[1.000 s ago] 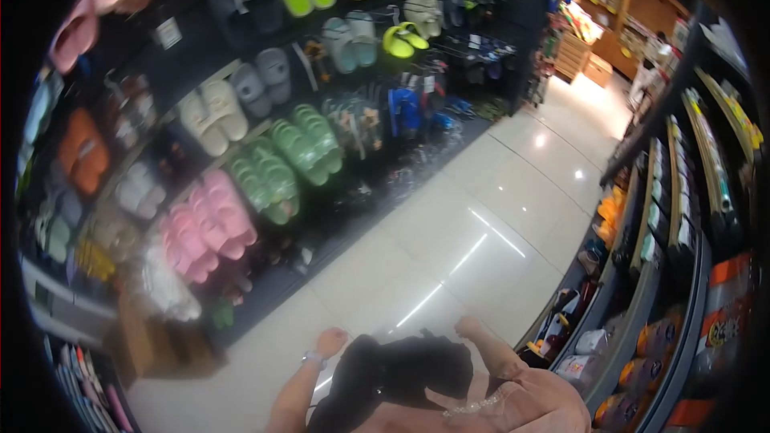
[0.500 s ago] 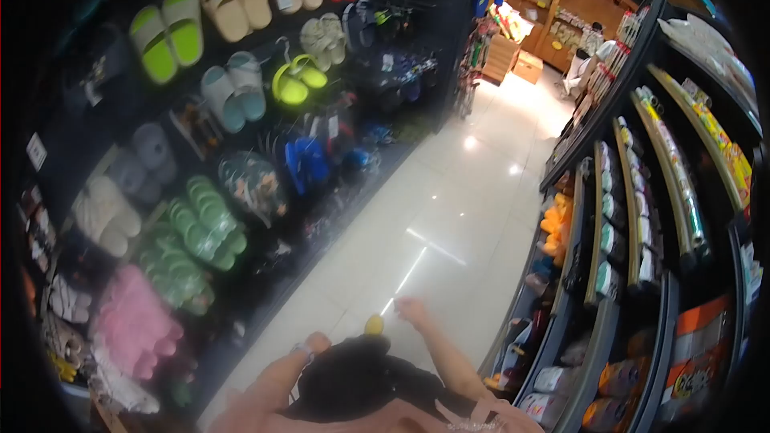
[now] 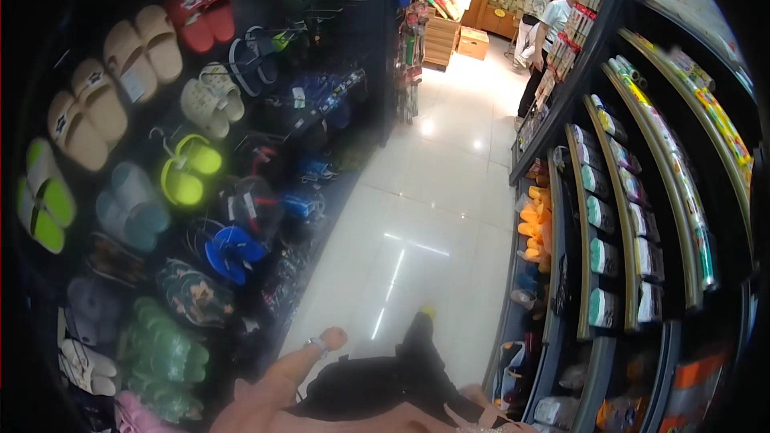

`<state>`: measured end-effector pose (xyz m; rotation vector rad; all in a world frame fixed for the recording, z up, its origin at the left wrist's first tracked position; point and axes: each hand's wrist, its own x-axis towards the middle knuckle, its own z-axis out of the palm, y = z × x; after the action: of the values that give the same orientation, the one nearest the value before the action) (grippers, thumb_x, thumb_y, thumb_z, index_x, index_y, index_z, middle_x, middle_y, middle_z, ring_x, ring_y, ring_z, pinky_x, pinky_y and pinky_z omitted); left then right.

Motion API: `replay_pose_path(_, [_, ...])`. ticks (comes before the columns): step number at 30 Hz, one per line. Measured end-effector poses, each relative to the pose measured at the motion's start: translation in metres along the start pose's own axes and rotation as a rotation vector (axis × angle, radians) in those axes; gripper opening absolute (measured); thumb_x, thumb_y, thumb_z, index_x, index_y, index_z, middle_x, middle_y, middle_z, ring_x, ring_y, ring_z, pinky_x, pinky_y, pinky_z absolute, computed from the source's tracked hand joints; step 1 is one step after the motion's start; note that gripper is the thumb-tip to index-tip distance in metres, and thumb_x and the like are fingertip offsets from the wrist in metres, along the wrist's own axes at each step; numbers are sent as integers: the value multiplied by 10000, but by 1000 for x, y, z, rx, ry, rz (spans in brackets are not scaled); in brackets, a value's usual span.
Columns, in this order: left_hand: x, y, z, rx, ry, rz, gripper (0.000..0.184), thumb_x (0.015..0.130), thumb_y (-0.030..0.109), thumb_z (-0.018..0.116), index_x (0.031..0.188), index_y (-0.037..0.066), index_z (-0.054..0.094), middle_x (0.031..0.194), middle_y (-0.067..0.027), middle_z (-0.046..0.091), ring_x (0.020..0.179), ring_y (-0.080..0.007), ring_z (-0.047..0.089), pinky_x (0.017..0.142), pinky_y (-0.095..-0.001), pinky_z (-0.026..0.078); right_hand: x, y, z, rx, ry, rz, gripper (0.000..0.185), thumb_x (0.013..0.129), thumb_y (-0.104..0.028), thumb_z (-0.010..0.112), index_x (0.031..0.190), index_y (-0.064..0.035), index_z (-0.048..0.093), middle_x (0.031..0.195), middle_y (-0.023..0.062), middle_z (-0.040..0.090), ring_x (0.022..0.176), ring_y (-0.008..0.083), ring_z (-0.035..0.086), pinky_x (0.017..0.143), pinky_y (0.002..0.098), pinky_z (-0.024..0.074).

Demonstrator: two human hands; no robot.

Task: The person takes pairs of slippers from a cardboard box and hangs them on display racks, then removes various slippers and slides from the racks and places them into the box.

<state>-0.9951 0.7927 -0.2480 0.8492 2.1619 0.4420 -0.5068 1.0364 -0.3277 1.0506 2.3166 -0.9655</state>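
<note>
My left hand (image 3: pixel 334 339) is in front of my body over the aisle floor, with its fingers curled in and nothing seen in it. A pale band (image 3: pixel 318 345) circles that wrist. My right hand is out of sight; only part of the right arm (image 3: pixel 475 398) shows at the bottom edge. Below me, a dark-clothed leg (image 3: pixel 417 337) reaches forward, and a yellow shoe tip (image 3: pixel 428 311) shows at its end. To the left of my left hand hang blue flip-flops (image 3: pixel 233 253) and green slippers (image 3: pixel 164 353), which it does not touch.
A slipper wall runs along the left, with red slides (image 3: pixel 200 16) and yellow clogs (image 3: pixel 191 168). Shelves of packaged goods (image 3: pixel 601 256) line the right. The shiny tiled floor (image 3: pixel 433 192) leads to a cardboard box (image 3: pixel 473 42) and a person (image 3: pixel 553 20) near the end.
I have moved forward along the aisle, and the view has turned left. My left hand has swung forward; my right hand has dropped back out of view. A leg has stepped ahead.
</note>
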Motion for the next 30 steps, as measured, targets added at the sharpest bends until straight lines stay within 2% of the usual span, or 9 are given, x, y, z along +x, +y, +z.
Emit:
replay_pose_path(3, [47, 26, -20, 44, -21, -57, 239, 725, 265, 578, 789, 48, 656, 730, -92, 658, 687, -197, 640, 680, -321, 497, -2, 40, -36, 771, -9, -683, 97, 736, -161, 623, 742, -65, 633, 708, 71, 623, 609, 177, 568, 488, 348, 452])
replay_pose_path(4, [67, 38, -29, 106, -21, -54, 250, 722, 276, 580, 799, 51, 659, 746, -93, 661, 707, -205, 640, 690, -324, 495, 34, 52, -47, 759, -22, -696, 97, 736, -161, 623, 742, -65, 633, 708, 71, 623, 609, 177, 568, 488, 348, 452])
replay_pose_path(6, [101, 63, -45, 120, -55, -85, 258, 716, 283, 584, 805, 54, 663, 759, -101, 661, 726, -218, 638, 693, -330, 493, 115, 74, -64, 1031, 146, -199, 96, 766, -160, 573, 767, -92, 641, 694, 59, 617, 615, 189, 577, 522, 358, 466])
replay_pose_path(7, [110, 73, -53, 147, -108, -109, 266, 711, 289, 587, 811, 56, 667, 772, -109, 661, 744, -231, 636, 697, -336, 491, 136, 58, -123, 1033, 134, -193, 96, 766, -160, 573, 767, -92, 641, 694, 59, 617, 615, 189, 577, 522, 358, 466])
replay_pose_path(9, [141, 102, -75, 184, -197, -149, 274, 707, 294, 595, 822, 58, 673, 794, -124, 661, 774, -248, 633, 697, -345, 489, 225, 2, -234, -313, -149, -144, 131, 743, -130, 541, 713, -33, 624, 617, 107, 602, 593, 206, 609, 488, 359, 472])
replay_pose_path(12, [199, 155, -99, 15, -32, -115, 274, 721, 302, 596, 816, 56, 669, 792, -121, 659, 770, -256, 631, 699, -343, 488, 321, -65, -350, 406, 439, -160, 204, 726, -133, 516, 609, 6, 606, 524, 104, 571, 446, 176, 564, 415, 308, 446])
replay_pose_path(13, [219, 169, -102, -37, 55, -84, 265, 733, 296, 595, 820, 55, 665, 788, -115, 659, 767, -249, 631, 698, -341, 489, 345, -105, -395, 669, 339, 171, 208, 733, -140, 515, 618, 6, 610, 527, 97, 573, 441, 171, 559, 412, 301, 439])
replay_pose_path(20, [320, 240, -145, -217, 59, 132, 190, 765, 221, 592, 826, 50, 651, 737, -74, 653, 677, -162, 629, 646, -302, 492, 493, -259, -509, 815, 273, -39, 167, 765, -143, 570, 742, 13, 625, 629, 85, 616, 466, 150, 570, 435, 257, 456])
replay_pose_path(30, [529, 182, -320, -366, 218, -198, 187, 756, 215, 585, 792, 45, 655, 677, -76, 643, 585, -159, 620, 587, -290, 499, 624, -247, -484, -91, -337, -53, 197, 745, -169, 624, 792, 19, 653, 660, 110, 639, 533, 208, 616, 430, 296, 463])
